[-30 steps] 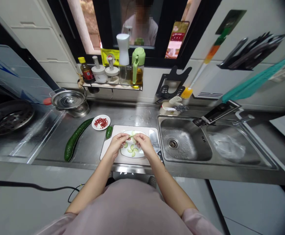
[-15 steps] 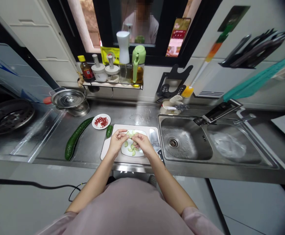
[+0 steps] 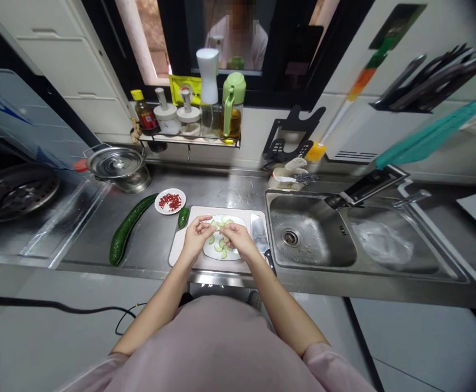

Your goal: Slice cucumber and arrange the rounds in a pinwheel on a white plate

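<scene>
Over a white plate, my left hand pinches a thin pale-green cucumber slice between thumb and fingers. Close beside it, my right hand is closed with its fingertips together on a slice, mostly hidden by the fingers. Several crescent-shaped cucumber slices with green skin lie scattered on the plate. The plate rests on a light cutting board. A cleaver lies along the board's right side, its black handle toward me. A short cucumber end sits at the board's upper left.
Left of the board are a long cucumber and a small dish of chopped red pieces. A lidded steel pot stands behind them. The double sink is at the right. Seasoning bottles fill a wall rack.
Both hands stay almost in place over the plate, still pinching. The phone screen at the window was lit and is now dark. The view has shifted slightly.
</scene>
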Motion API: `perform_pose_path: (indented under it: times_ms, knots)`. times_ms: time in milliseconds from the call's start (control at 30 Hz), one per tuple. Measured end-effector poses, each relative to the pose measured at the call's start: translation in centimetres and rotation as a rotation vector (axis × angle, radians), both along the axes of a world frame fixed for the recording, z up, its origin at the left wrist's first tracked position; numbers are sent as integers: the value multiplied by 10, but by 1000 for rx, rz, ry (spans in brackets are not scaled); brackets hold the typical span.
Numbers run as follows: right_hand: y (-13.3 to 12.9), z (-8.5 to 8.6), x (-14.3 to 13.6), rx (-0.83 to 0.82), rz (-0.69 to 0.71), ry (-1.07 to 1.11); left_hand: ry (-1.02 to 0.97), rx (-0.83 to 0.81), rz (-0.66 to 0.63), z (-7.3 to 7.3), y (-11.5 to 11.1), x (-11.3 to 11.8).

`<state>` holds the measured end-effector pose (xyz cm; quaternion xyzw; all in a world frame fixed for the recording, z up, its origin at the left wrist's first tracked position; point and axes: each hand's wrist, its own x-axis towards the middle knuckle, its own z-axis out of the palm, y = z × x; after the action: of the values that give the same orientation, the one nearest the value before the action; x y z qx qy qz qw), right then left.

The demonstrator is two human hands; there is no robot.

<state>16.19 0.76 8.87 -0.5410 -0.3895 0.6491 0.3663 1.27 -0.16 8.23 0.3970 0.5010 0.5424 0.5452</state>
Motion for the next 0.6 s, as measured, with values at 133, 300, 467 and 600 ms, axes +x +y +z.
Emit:
perform_pose_path:
  times_ms: [133,300,467,600]
  knots:
    - [2,-1,-1,-25,20,-31,9,2,-3,-7,1,-2]
    - [13,-14,-1,-9,96,-133,42,-53,0,-22,5,-9]
    - [31,-41,-7,94,178,-341,132,-92,22,-48,10,-18]
    - [44,-60,-14,134,253,-572,250,-100,48,-71,14,-24]
